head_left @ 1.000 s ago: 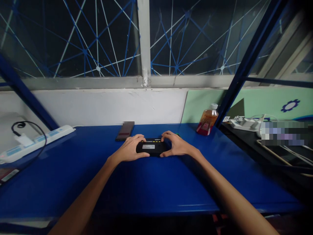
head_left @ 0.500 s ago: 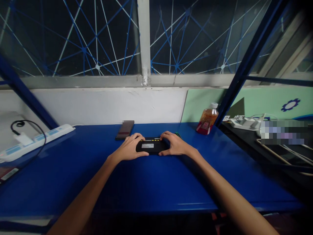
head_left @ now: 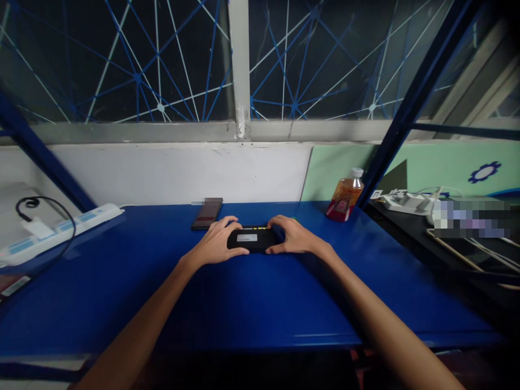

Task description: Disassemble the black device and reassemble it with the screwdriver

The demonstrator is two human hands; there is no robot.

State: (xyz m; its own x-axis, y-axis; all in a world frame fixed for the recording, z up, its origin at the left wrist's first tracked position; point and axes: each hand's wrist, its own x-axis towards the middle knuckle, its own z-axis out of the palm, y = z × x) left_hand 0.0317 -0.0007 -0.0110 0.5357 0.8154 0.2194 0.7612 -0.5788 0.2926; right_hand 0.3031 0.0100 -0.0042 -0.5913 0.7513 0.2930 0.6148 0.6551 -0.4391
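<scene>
A flat black router (head_left: 258,242) with a pale label on its upper face and a row of yellow ports along its far edge is between my hands at the middle of the blue table (head_left: 252,303). My left hand (head_left: 217,241) grips its left end, thumb along the near edge and fingers over the far edge. At the right end, my right hand (head_left: 294,236) holds it the same way. Part of a small green item (head_left: 296,219) shows behind my right hand; the rest of it is hidden. Whether the router's underside touches the table, I cannot tell.
Just beyond my left hand lies a dark phone (head_left: 208,212). A drink bottle (head_left: 345,196) stands at the back right. On the left is a white power strip (head_left: 91,219) with a plugged-in black cable (head_left: 73,233). Blue shelf posts (head_left: 400,116) rise at both sides.
Both hands keep their grip on the router. It has shifted very slightly to the right, and its yellow ports and the green item show less. The view has moved a little.
</scene>
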